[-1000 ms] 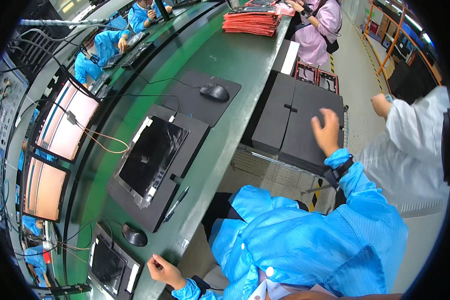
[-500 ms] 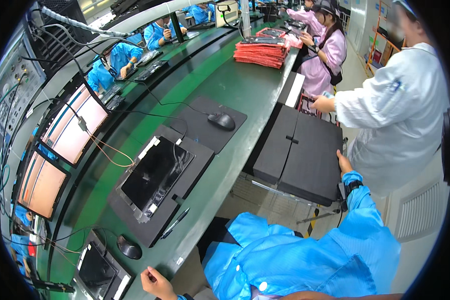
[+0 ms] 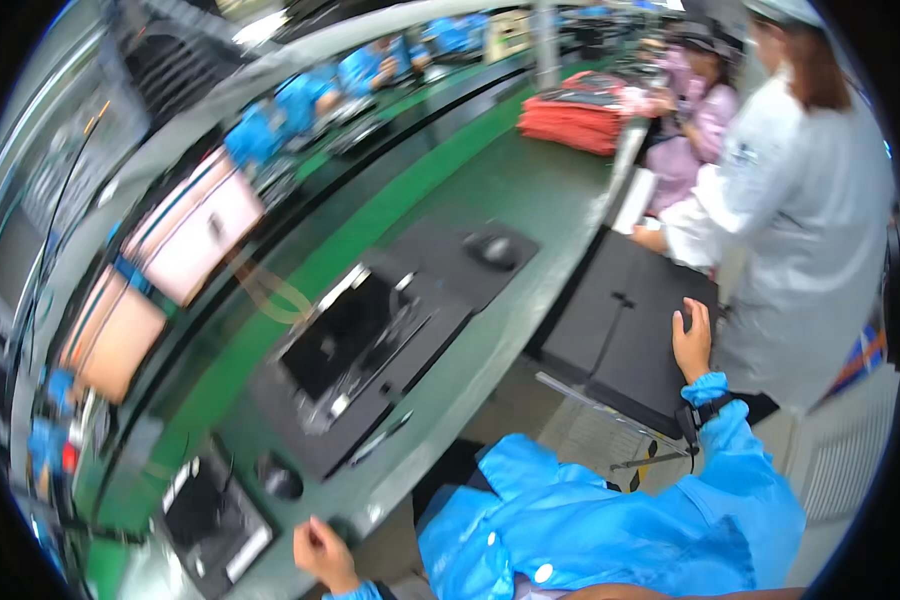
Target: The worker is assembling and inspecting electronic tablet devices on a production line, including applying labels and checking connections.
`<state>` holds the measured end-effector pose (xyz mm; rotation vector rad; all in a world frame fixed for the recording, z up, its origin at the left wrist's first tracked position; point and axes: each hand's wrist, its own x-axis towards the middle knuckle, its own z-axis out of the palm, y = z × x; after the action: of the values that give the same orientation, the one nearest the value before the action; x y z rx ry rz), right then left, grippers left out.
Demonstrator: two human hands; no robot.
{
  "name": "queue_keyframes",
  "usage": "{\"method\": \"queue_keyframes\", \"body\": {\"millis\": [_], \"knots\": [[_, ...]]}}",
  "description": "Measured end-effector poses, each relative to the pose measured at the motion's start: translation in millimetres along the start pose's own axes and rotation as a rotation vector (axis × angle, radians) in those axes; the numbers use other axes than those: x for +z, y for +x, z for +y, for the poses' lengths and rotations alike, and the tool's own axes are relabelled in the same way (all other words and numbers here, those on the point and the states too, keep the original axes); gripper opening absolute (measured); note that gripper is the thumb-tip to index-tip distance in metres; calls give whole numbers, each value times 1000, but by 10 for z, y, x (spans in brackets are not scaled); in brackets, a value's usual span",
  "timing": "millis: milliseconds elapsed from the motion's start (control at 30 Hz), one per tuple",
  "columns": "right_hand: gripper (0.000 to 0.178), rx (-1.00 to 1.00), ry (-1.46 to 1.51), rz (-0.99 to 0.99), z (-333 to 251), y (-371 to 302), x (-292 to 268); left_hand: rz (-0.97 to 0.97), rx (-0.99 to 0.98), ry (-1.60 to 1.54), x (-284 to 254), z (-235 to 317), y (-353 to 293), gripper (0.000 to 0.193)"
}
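The black foam slabs [image 3: 650, 350] lie on a wire cart [image 3: 580, 428] beside the worktop [image 3: 470, 190]. The right hand [image 3: 693, 340] is at their right edge, fingers slightly spread, nothing visibly gripped; contact cannot be confirmed. Uneven pressure at this edge could shift a slab. A co-worker in a pale coat [image 3: 820, 220] stands just beyond, limiting room to the right; reaching there risks a collision. The left hand [image 3: 324, 552] is near the worktop's near edge, fingers curled; blur hides any grip. A pen [image 3: 380, 438] near that edge could roll off if bumped.
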<state>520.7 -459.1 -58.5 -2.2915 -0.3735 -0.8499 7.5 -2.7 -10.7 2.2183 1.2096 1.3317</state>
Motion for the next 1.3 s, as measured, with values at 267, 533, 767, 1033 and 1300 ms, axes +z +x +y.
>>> {"method": "queue_keyframes", "body": {"millis": [267,533,767,1033,1300], "knots": [[26,-503,767,-566,-2708,-758,622,15,6,6,151,61,153,14],[23,-822,913,-367,-3651,-1175,1077,84,-11,-40,-7,86,31,13],[23,-866,857,-346,-3502,-1145,1021,64,23,-2,-16,169,81,14],[25,-945,746,-249,-3482,-1233,1128,60,6,-32,44,141,86,15],[27,-960,728,-226,-3486,-1256,1103,58,0,-69,2,137,81,16]]}}
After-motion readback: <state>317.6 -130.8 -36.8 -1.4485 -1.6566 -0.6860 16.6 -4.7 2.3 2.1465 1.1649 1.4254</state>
